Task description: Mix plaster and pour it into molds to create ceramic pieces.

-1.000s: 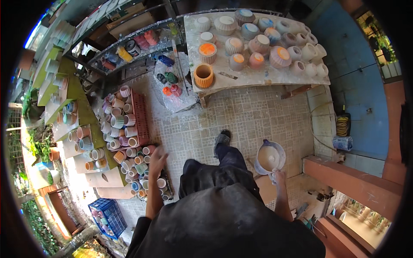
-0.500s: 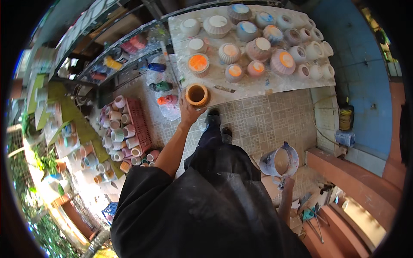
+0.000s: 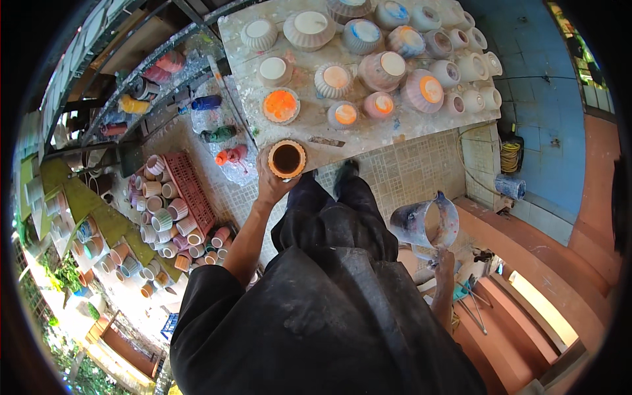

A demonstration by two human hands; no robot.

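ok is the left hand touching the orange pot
Touching: the head view shows the left hand against the near left side of the orange pot, fingers curled round its outer wall with no gap between.

Across the worktop (image 3: 250, 74), pale rounded pots (image 3: 382, 72), a few topped with orange or blue. To its left, blue, green and red bottles (image 3: 218, 134) in a row. Farther left, a pinkish-red crate (image 3: 189, 191), small pots (image 3: 162, 220) crowded along it. At right, a blue wall (image 3: 543, 115), a yellow hose coil (image 3: 510, 158) and, below that, a blue container (image 3: 510, 187).
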